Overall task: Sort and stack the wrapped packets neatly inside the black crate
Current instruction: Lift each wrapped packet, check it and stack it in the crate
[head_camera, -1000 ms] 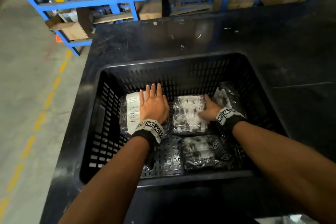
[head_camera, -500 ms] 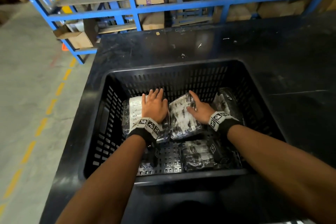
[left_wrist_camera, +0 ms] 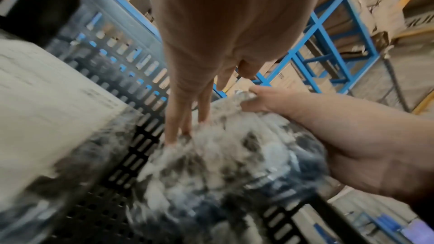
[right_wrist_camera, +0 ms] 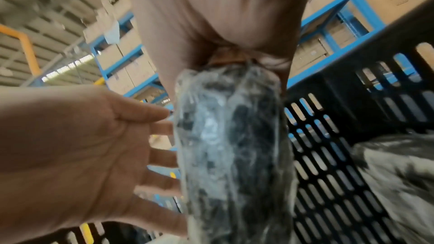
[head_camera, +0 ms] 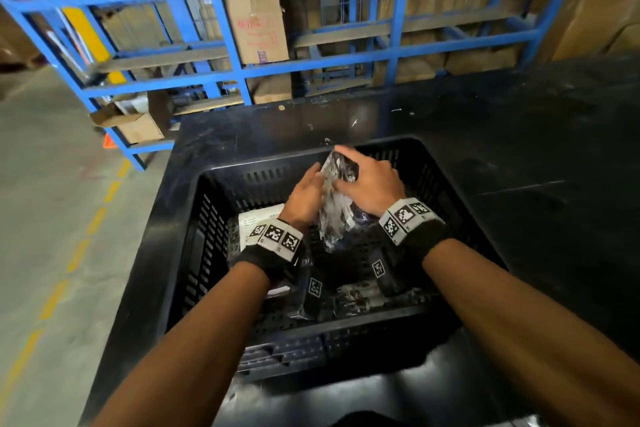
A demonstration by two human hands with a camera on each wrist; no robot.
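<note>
Right hand (head_camera: 370,184) grips 1 wrapped packet (head_camera: 337,204) by its top edge, lifted on end above the black crate (head_camera: 214,253) floor; left hand (head_camera: 306,198) fingers straight, steadying its face. Film looks slippery, contents soft (judgement): hold both edges.

Dim, even light; wrist views motion-blurred, edges bowed.

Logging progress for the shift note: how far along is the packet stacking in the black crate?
Early. Done: a white-labelled packet lies flat at the crate's left, and another packet lies near its front wall. In hand: the right hand grips a clear-wrapped packet held upright above the floor, the left hand steadying it with straight fingers. Left: laying it down; no stack is visible yet.
</note>
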